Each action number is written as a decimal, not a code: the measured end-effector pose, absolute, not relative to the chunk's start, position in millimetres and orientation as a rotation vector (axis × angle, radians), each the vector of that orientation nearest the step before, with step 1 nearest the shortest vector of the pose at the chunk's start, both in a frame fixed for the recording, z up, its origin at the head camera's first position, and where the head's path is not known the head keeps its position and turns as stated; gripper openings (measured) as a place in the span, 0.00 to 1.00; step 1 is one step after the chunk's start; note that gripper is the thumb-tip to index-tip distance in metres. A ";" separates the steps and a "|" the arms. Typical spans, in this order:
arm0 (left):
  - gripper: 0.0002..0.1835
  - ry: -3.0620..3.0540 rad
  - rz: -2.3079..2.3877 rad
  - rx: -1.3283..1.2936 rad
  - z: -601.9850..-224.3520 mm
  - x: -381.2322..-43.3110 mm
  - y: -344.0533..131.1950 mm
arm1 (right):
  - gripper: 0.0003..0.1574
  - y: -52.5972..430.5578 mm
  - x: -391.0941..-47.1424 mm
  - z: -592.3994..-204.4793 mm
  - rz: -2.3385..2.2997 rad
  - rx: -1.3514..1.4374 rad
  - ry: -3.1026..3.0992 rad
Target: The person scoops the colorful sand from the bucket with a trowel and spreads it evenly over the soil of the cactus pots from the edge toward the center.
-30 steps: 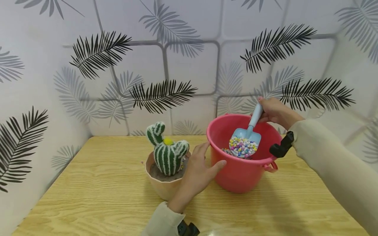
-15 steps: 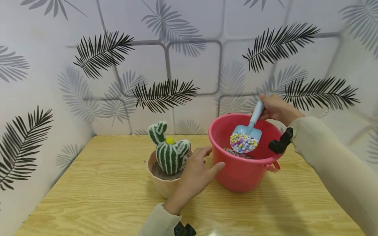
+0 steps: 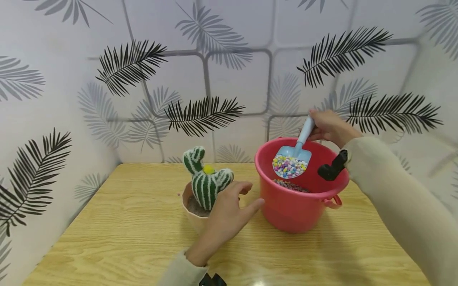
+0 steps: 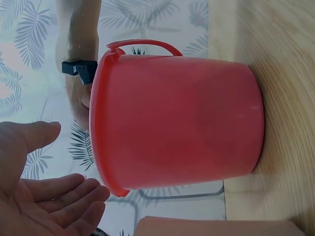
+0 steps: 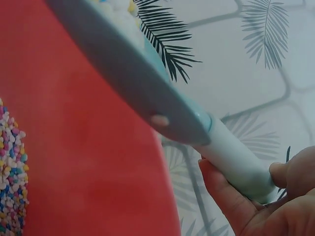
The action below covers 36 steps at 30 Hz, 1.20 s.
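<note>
My right hand (image 3: 330, 127) grips the pale handle of a small light-blue shovel (image 3: 297, 151). Its scoop, heaped with multicoloured pebbles (image 3: 289, 167), is held over the mouth of a red bucket (image 3: 293, 210). More pebbles (image 5: 11, 172) lie inside the bucket in the right wrist view. My left hand (image 3: 226, 212) hovers between the bucket and a potted knitted cactus (image 3: 204, 188), fingers spread and loosely bent, holding nothing. In the left wrist view this hand (image 4: 54, 191) is near the bucket's rim. It partly hides the cream flowerpot (image 3: 195, 220), which has grey-brown filling around the cactus.
The pot and bucket stand side by side on a light wood-grain table (image 3: 118, 222). Behind it rises a wall (image 3: 243, 79) with a feather and leaf pattern. A red bucket handle (image 3: 333, 202) hangs at the right of the bucket.
The loaded shovel has risen and shifted left relative to the bucket, in my right hand. My left hand has drawn back from the bucket's rim toward the cactus pot.
</note>
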<state>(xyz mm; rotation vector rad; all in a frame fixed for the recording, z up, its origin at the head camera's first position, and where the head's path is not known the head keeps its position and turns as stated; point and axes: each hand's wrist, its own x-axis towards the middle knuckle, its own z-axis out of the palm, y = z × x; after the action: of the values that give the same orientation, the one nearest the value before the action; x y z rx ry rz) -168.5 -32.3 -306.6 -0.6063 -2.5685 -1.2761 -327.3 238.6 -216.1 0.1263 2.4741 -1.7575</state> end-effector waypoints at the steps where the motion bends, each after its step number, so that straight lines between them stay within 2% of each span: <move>1: 0.23 -2.572 -1.263 -0.607 -306.5 -167.7 -34.9 | 0.30 236.6 -327.6 -215.7 -1.766 0.124 2.464; 10: 0.22 -2.559 -1.216 -0.580 -302.9 -160.1 -55.2 | 0.23 219.7 -331.4 -215.2 -1.850 0.129 2.381; 17: 0.15 -2.496 -1.173 -0.527 -302.3 -152.6 -73.8 | 0.21 212.3 -332.0 -215.3 -1.852 0.145 2.391; 27: 0.18 -2.499 -1.237 -0.421 -305.7 -146.3 -95.2 | 0.20 204.3 -333.3 -214.8 -1.867 0.165 2.380; 31: 0.18 -2.496 -1.239 -0.396 -305.6 -146.3 -102.1 | 0.21 201.9 -333.3 -213.6 -1.877 0.158 2.373; 36: 0.18 -2.490 -1.206 -0.370 -307.8 -148.0 -112.0 | 0.28 196.6 -335.2 -213.5 -1.885 0.150 2.370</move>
<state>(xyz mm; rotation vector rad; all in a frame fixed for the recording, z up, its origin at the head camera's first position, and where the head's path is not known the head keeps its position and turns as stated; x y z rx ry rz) -148.0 -112.0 -307.8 -0.3703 -2.4905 -1.2060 -335.2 196.6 -213.5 0.1504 2.3699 -1.8851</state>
